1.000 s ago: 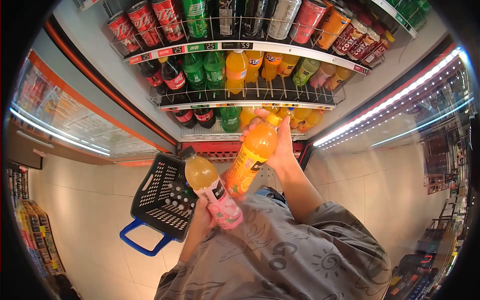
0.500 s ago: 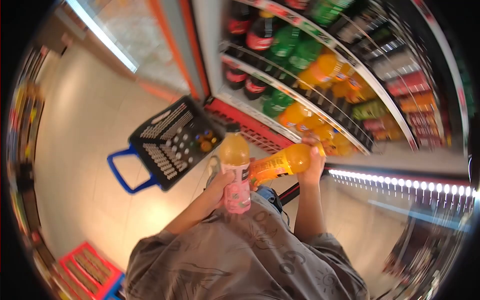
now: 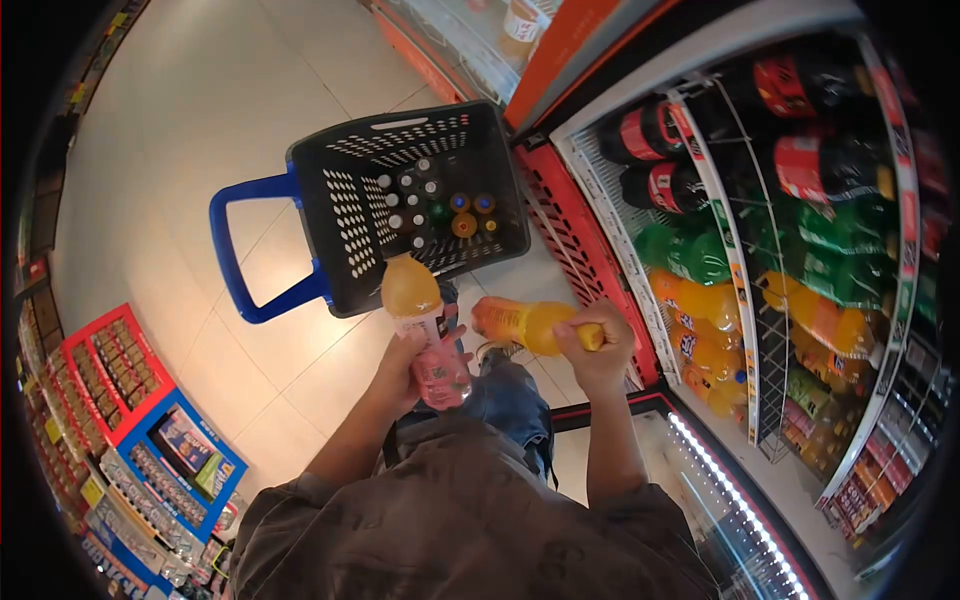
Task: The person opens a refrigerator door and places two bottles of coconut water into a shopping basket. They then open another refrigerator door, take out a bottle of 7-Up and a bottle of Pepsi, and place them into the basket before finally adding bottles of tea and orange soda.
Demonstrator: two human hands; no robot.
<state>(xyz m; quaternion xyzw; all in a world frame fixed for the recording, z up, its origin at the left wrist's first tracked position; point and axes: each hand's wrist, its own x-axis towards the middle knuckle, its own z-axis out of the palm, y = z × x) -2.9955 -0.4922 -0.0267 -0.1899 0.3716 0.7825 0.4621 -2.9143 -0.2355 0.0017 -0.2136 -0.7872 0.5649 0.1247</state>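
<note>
My left hand (image 3: 402, 368) is closed around a juice bottle (image 3: 410, 292) with yellow drink and a pink label, which tilts toward the shopping basket (image 3: 348, 225). Its black cap blends into the dark basket wall behind it. My right hand (image 3: 603, 348) grips an orange drink bottle (image 3: 535, 326) by its neck end, and this bottle lies almost level with its base toward my left hand. A small gap parts the two bottles. Inside the black basket stand several bottles (image 3: 462, 224) with white, blue, green and orange tops.
The basket has a blue handle (image 3: 222, 240) and stands on the tiled floor. To the right, an open drinks cooler holds cola bottles (image 3: 800, 168), green bottles (image 3: 690, 252) and orange soda bottles (image 3: 700, 300). A red and blue display (image 3: 120, 375) stands at lower left.
My view has turned, bringing the basket upright and the cooler further right. The orange bottle has moved away from my left hand, which was touching it. Both bottles stay held.
</note>
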